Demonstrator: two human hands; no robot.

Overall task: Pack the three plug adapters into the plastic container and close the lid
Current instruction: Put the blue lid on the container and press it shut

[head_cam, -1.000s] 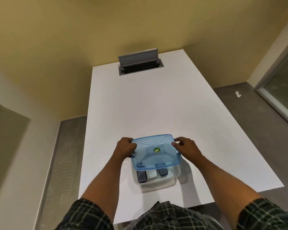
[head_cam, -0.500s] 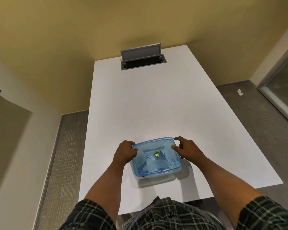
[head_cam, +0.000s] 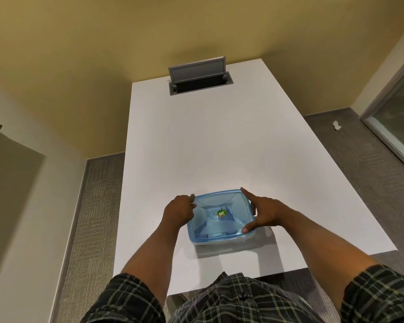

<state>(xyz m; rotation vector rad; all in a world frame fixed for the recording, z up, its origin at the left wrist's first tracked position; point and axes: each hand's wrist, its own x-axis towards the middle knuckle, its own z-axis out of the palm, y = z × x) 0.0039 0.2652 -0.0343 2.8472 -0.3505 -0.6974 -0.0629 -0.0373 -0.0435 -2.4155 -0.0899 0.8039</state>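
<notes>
The plastic container [head_cam: 222,243] rests on the white table near its front edge. A translucent blue lid [head_cam: 217,226] with a small green sticker lies flat on top of it and covers it fully. The plug adapters are hidden under the lid. My left hand [head_cam: 179,212] presses on the lid's left edge with curled fingers. My right hand [head_cam: 260,212] spans the lid's right edge, forefinger at the far corner and thumb at the near corner.
The white table [head_cam: 219,148] stretches away from me. At its far end a grey cable hatch [head_cam: 200,76] stands open. Grey carpet lies on both sides, with a small white scrap [head_cam: 336,125] on the floor at right.
The lid came down from a tilted position onto the container and hid the adapters. Since then my right hand has spread along the lid's right edge.
</notes>
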